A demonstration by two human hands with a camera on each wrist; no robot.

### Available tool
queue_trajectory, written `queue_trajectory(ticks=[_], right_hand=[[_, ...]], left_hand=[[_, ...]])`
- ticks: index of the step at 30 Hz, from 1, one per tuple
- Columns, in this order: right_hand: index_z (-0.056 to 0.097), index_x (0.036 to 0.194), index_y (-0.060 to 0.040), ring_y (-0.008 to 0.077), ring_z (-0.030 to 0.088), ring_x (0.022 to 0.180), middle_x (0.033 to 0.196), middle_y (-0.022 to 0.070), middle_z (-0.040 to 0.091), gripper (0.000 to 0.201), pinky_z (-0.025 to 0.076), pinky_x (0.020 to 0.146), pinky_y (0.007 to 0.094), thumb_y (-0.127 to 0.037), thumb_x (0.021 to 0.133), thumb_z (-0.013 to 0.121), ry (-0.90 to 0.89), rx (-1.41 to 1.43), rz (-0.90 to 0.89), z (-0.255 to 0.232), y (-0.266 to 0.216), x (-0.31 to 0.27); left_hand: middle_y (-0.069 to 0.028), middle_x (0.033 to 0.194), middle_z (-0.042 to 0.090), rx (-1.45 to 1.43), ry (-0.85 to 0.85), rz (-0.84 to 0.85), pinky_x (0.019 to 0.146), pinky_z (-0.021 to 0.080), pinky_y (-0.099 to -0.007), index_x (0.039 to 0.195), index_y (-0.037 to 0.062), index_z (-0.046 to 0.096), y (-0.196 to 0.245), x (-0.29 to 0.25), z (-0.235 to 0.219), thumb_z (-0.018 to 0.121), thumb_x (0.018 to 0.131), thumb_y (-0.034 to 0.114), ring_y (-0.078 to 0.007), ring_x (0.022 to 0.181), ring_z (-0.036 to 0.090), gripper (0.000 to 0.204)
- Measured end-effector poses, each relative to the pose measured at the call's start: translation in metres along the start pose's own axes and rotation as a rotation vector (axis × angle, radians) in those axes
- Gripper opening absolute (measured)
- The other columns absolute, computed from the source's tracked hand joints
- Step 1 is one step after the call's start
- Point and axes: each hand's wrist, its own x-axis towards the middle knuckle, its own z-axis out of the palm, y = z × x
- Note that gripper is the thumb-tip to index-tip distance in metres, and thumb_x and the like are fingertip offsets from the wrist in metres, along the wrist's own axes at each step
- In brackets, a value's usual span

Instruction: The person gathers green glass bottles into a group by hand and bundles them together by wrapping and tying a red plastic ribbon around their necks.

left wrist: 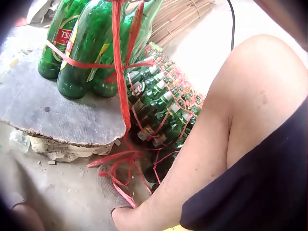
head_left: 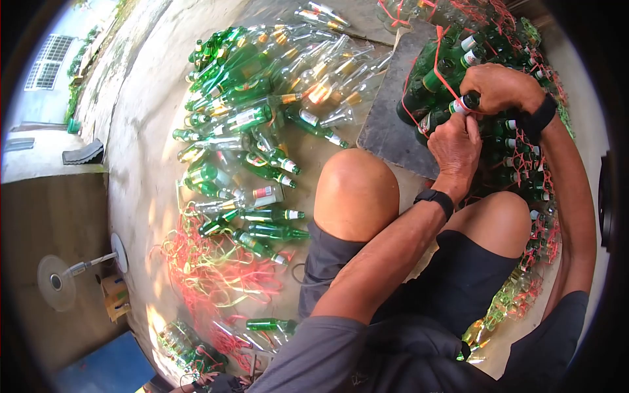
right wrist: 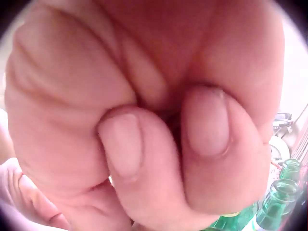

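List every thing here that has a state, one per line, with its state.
Bundle of green bottles: upright on the grey slab, bound with red string.
Red string: wrapped around the bundle, ends trailing down.
Left hand: fingers curled at the bottle necks, on the string.
Right hand: fingers tightly curled at the bundle's top.
Loose bottles: lying on their sides on the ground.
Tied bundles: stacked beside the slab.

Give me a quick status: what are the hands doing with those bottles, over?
Left hand and right hand both pinching red string at the bundle's necks. Green bottle bundle upright on grey slab. Nothing blocking.
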Motion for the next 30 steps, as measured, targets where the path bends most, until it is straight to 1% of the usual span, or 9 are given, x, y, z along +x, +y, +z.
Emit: queue_trajectory(ticks=[5, 13, 19, 21, 22, 23, 25, 27, 30], right_hand=[[0.070, 0.079, -0.0003, 0.0431, 0.068, 0.077, 0.080, 0.0229, 0.069, 0.020, 0.051, 0.065, 0.0499, -0.018, 0.071, 0.075, -0.149, 0.140, 0.063, -0.010, -0.004, 0.001], [0.070, 0.091, 0.0010, 0.0444, 0.067, 0.084, 0.084, 0.0251, 0.069, 0.022, 0.051, 0.071, 0.0501, -0.013, 0.074, 0.071, -0.007, 0.031, 0.015, 0.004, 0.005, -0.005], [0.072, 0.098, -0.0008, 0.0427, 0.067, 0.084, 0.088, 0.0237, 0.069, 0.022, 0.050, 0.071, 0.0481, -0.010, 0.079, 0.065, 0.189, 0.054, 0.004, 0.019, 0.006, -0.018], [0.070, 0.099, 0.0006, 0.0376, 0.066, 0.079, 0.087, 0.0221, 0.068, 0.022, 0.051, 0.070, 0.0446, -0.008, 0.080, 0.064, 0.355, 0.186, -0.035, 0.027, 0.009, -0.022], [0.067, 0.098, 0.0019, 0.0256, 0.064, 0.073, 0.081, 0.0163, 0.066, 0.016, 0.050, 0.068, 0.0393, -0.006, 0.084, 0.063, 0.375, 0.298, -0.031, 0.028, 0.006, -0.027], [0.067, 0.098, 0.0019, 0.0256, 0.064, 0.073, 0.081, 0.0163, 0.066, 0.016, 0.050, 0.068, 0.0393, -0.006, 0.084, 0.063, 0.376, 0.297, -0.026, 0.029, 0.004, -0.030], [0.064, 0.097, 0.0017, 0.0152, 0.061, 0.075, 0.078, 0.0083, 0.064, 0.010, 0.050, 0.066, 0.0346, -0.004, 0.090, 0.060, 0.476, 0.515, 0.011, 0.036, 0.004, -0.033], [0.067, 0.099, 0.0023, 0.0154, 0.065, 0.074, 0.081, 0.0095, 0.069, 0.016, 0.053, 0.064, 0.0340, -0.007, 0.089, 0.060, 0.521, 0.616, -0.025, 0.040, 0.012, -0.033], [0.067, 0.099, 0.0017, 0.0132, 0.063, 0.070, 0.080, 0.0080, 0.067, 0.016, 0.051, 0.058, 0.0331, -0.006, 0.086, 0.063, 0.344, 0.756, 0.137, 0.020, -0.003, -0.047]], left_hand=[[-0.0203, 0.073, 0.069, 0.015, -0.024, -0.023, 0.063, 0.052, -0.0542, 0.088, 0.0099, 0.076, -0.002, -0.002, 0.003, 0.065, 0.096, 0.024, -0.0430, 0.069, 0.068, 0.019], [-0.0237, 0.074, 0.069, 0.059, -0.048, -0.018, 0.064, 0.053, -0.0596, 0.091, 0.0055, 0.070, 0.003, -0.005, -0.002, 0.058, 0.102, 0.029, -0.0465, 0.070, 0.069, 0.029], [-0.0249, 0.077, 0.070, -0.012, -0.099, -0.117, 0.069, 0.053, -0.0543, 0.091, 0.0009, 0.073, 0.007, -0.007, -0.005, 0.058, 0.101, 0.028, -0.0458, 0.076, 0.069, 0.033], [-0.0246, 0.075, 0.069, -0.059, -0.103, -0.126, 0.068, 0.052, -0.0531, 0.089, -0.0006, 0.072, 0.007, -0.006, -0.004, 0.058, 0.101, 0.028, -0.0452, 0.073, 0.069, 0.034], [-0.0241, 0.072, 0.067, -0.080, -0.076, -0.108, 0.065, 0.050, -0.0506, 0.086, -0.0020, 0.070, 0.007, -0.006, -0.001, 0.057, 0.103, 0.026, -0.0432, 0.068, 0.067, 0.035], [-0.0241, 0.072, 0.067, -0.082, -0.080, -0.107, 0.065, 0.050, -0.0506, 0.086, -0.0020, 0.070, 0.006, -0.007, 0.000, 0.057, 0.103, 0.026, -0.0432, 0.068, 0.067, 0.035], [-0.0274, 0.076, 0.069, -0.120, -0.146, -0.138, 0.068, 0.052, -0.0585, 0.089, 0.0005, 0.070, 0.006, -0.005, -0.001, 0.056, 0.104, 0.029, -0.0492, 0.074, 0.068, 0.035], [-0.0272, 0.076, 0.069, -0.149, -0.150, -0.145, 0.068, 0.052, -0.0578, 0.088, -0.0001, 0.070, 0.007, -0.004, -0.001, 0.056, 0.104, 0.029, -0.0488, 0.074, 0.068, 0.036], [-0.0267, 0.075, 0.068, -0.179, -0.158, -0.156, 0.068, 0.051, -0.0567, 0.088, -0.0008, 0.070, 0.007, -0.004, -0.002, 0.055, 0.104, 0.030, -0.0483, 0.074, 0.068, 0.038]])
